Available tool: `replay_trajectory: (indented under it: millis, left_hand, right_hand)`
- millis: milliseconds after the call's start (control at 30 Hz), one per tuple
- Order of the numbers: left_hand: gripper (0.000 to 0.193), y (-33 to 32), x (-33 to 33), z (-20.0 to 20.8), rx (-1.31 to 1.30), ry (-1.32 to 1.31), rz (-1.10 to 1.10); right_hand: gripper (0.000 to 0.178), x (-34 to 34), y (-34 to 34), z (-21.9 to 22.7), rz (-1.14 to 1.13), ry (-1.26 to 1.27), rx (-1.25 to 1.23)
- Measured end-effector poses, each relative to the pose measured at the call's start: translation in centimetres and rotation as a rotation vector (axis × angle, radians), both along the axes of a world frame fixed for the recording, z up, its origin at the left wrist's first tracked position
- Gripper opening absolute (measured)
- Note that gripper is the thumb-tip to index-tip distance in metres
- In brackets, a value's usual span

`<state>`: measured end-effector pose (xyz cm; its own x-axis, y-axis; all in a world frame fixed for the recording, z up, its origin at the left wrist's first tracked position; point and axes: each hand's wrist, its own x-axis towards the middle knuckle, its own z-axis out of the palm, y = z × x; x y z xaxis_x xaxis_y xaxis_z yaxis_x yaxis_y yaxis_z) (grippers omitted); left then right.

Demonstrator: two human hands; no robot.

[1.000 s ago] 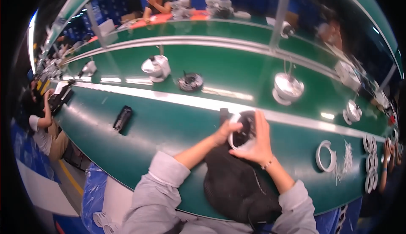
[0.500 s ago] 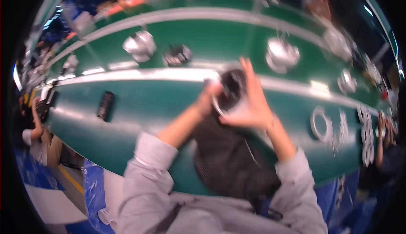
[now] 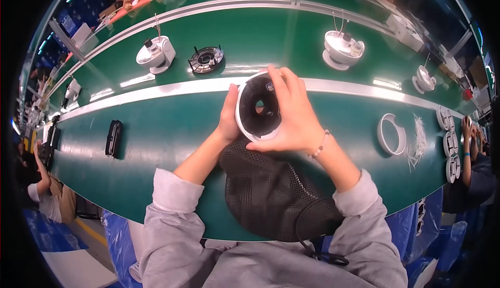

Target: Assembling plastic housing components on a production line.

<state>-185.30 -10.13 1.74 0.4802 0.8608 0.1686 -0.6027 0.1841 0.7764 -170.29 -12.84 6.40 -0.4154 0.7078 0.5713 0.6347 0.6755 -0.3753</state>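
Head view: The white bowl (image 3: 249, 114) with the dark inside is held above the tabletop (image 3: 146, 137), near the pale rail (image 3: 338, 85). The right hand (image 3: 294, 112) is clamped on its right side, fingers over the upper rim, thumb at the lower rim. The left hand (image 3: 227, 117) lies along the left outer wall; whether its hidden fingers wrap the underside cannot be told.

Change in grip: One second ago the left thumb crosses the rim onto the opening; now no left digit crosses it. The right hand retains its hold. This appears to be an adjustment of grip, not a release; the work remains on the bowl.

Change in visibility: Motion blur has cleared. The opening faces the wearer, and its central hole is now distinct.

Other differences: The camera framing has shifted. The black mesh bag (image 3: 271, 194) remains below the hands. The black case (image 3: 113, 138) at left and the white open ring (image 3: 383, 137) beside thin white strips (image 3: 418, 138) at right remain on the tabletop.
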Motion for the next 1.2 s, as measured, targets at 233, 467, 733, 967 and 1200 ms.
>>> replay_trajectory:
  millis: [233, 467, 733, 967, 1200]
  left_hand:
    - [0.06, 0.2, -2.3, 0.6, 0.049, 0.066, -0.157]
    - [0.061, -0.5, -3.5, 0.3, 0.122, 0.094, -0.084]
    - [0.064, -1.4, -4.8, 0.5, 0.139, 0.022, -0.012]
    - [0.061, -1.5, -6.3, 1.3, 0.105, 0.01, 0.037]
    - [0.056, -1.5, -8.1, 1.7, 0.006, -0.054, 0.003]
  right_hand:
    - [0.117, -1.3, 0.3, -0.9, 0.061, 0.051, 0.005]
    - [0.119, -3.7, -0.4, -3.5, -0.039, 0.129, 0.169]
    - [0.115, -5.7, -1.3, -2.9, -0.12, 0.106, 0.177]
    - [0.11, -6.6, -1.0, -2.7, -0.024, 0.157, 0.195]
    - [0.105, -8.6, -1.8, -1.1, -0.076, 0.138, 0.157]
